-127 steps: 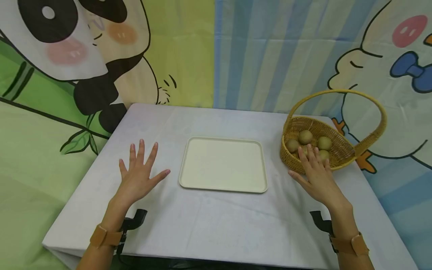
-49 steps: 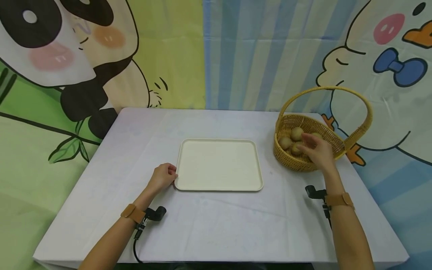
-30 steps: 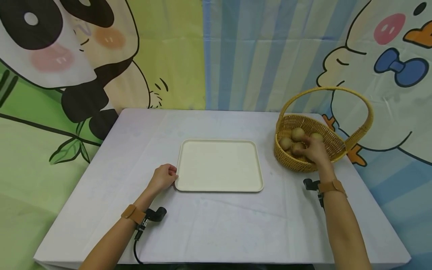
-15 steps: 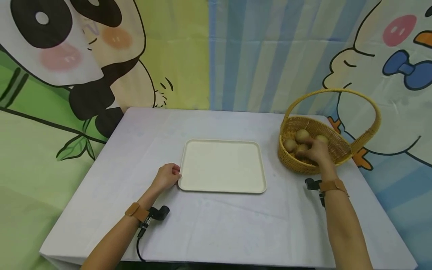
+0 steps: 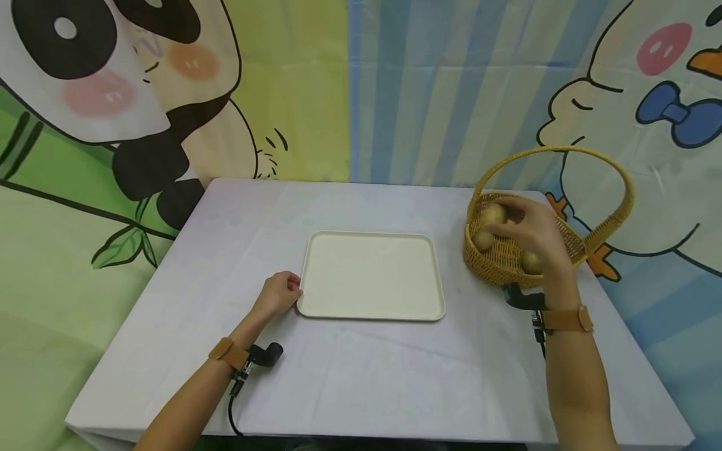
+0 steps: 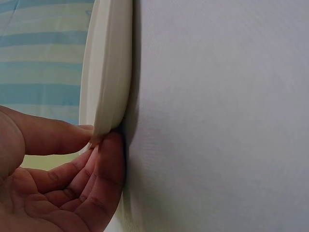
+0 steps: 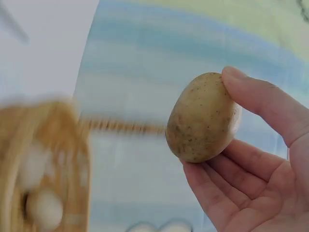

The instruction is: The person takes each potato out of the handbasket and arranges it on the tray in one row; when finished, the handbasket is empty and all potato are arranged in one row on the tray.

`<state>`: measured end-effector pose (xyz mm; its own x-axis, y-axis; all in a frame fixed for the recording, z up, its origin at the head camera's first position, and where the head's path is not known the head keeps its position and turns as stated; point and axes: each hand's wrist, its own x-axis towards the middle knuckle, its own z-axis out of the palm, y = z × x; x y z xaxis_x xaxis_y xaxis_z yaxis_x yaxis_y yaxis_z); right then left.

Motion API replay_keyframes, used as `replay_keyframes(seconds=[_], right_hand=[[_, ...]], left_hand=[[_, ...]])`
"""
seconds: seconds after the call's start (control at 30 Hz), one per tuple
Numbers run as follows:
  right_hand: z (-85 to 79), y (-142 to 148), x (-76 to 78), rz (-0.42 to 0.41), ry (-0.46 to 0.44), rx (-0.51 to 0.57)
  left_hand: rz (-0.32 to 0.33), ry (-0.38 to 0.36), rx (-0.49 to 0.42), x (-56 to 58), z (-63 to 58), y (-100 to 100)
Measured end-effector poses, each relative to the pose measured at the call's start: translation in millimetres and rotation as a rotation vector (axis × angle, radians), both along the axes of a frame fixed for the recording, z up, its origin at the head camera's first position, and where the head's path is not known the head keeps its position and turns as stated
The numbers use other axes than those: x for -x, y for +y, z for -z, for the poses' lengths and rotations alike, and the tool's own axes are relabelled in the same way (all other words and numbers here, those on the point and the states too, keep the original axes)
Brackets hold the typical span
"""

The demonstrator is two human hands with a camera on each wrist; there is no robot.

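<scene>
I see the right hand (image 5: 536,232) arched over the basket (image 5: 478,265), pinching a potato (image 7: 203,118), more potatoes (image 5: 483,241) below it; well to its left, the left hand (image 5: 276,294) pinches the tray (image 5: 371,275) by its edge.

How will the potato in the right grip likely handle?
The potato would probably roll if pushed, being rounded and egg-shaped. It seems firm: no dent shows where the right grip pinches it. Looking fairly smooth, it may slip a little.

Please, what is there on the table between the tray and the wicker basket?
Nothing lies there: the head view shows only a bare strip of white tablecloth between the tray and the wicker basket.
</scene>
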<state>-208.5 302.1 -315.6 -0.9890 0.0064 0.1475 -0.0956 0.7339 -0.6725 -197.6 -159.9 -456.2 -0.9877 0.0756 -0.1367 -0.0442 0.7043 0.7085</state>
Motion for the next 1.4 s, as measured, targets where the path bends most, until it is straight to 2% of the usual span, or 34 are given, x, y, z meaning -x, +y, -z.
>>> replay_keyframes(seconds=[0.13, 0.27, 0.47, 0.77, 0.93, 1.07, 1.4], right_hand=[[-2.7, -41, 11.6, -0.092, 0.026, 0.029], [7.3, -82, 28.2, -0.193, 0.041, 0.049], [34.4, -143, 52.8, -0.345, 0.062, 0.096], [78.6, -223, 79.4, -0.445, 0.044, 0.141], [99.9, -249, 90.6, -0.457, 0.019, 0.141], [112.1, -262, 96.7, -0.452, 0.022, 0.101], [126.4, -284, 98.1, -0.494, 0.008, 0.033]], left_hand=[[-0.009, 0.015, 0.008, 0.4, -0.3, 0], [-0.003, 0.028, 0.01, 2.0, 0.4, 1], [0.001, 0.027, 0.017, 2.4, 4.3, 2], [-0.008, 0.017, 0.016, 0.6, 5.9, 2], [-0.005, 0.018, 0.019, -0.7, 3.7, 2], [-0.004, 0.022, 0.019, -2.0, 2.5, 2], [-0.001, 0.052, 0.026, -3.5, 0.4, -1]])
